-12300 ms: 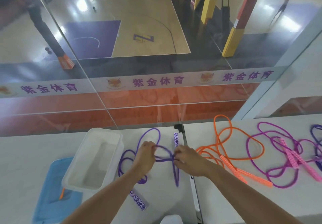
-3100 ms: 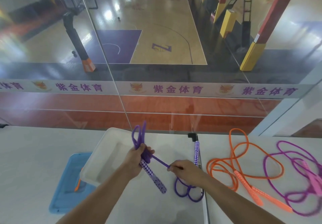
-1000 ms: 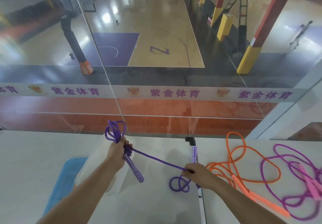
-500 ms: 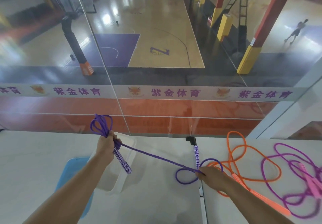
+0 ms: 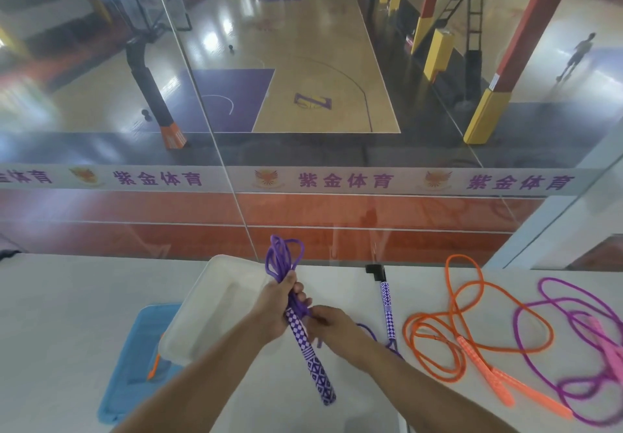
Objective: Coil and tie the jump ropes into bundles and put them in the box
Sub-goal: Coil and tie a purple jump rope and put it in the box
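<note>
— What are the hands doing in the head view?

— The left hand (image 5: 274, 308) is closed in a fist around the coiled purple jump rope (image 5: 282, 264), loops sticking up above it and one checkered handle (image 5: 308, 355) hanging down below. The right hand (image 5: 332, 329) sits just right of it, fingers pinched on the purple cord where it wraps the top of that handle.

— Room around them?

— Bare counter (image 5: 60, 314) well left of the left hand; a glass wall (image 5: 303, 223) runs along the counter's far edge beyond both hands. The rope's second handle (image 5: 387, 311) lies flat just right of the right hand. Farther right, loose, an orange rope (image 5: 455, 328) and a magenta rope (image 5: 539, 345) with pink handles.

— The box?

— The white box (image 5: 188, 331) is just left of the left hand, open, nothing visible inside. It rests partly on a blue lid (image 5: 128, 372).
</note>
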